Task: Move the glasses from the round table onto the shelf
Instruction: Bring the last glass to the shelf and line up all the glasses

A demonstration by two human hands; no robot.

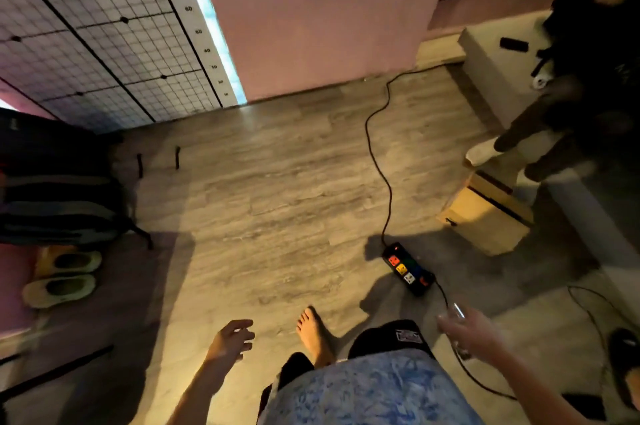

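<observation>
Looking down over a wood-grain floor (pixel 277 189), we see our right hand (pixel 474 331) wrapped around a clear glass (pixel 456 317), which it carries low at the right of the view; motion blur hides the glass's outline, though its rim shows above our fingers (pixel 450 324). Our left hand (pixel 233 338) is empty, fingers loosely spread, reaching forward well apart from the glass. Between the two hands our bare foot (pixel 313 331) is planted on the boards. Just ahead of the right hand lies a black power strip (pixel 408 268) with coloured sockets, its cord (pixel 377 147) snaking off toward the pink wall (pixel 311 26). Beyond the left hand stands a wire grid panel (pixel 86 33); a cardboard box (pixel 485 216) sits ahead of the right hand.
</observation>
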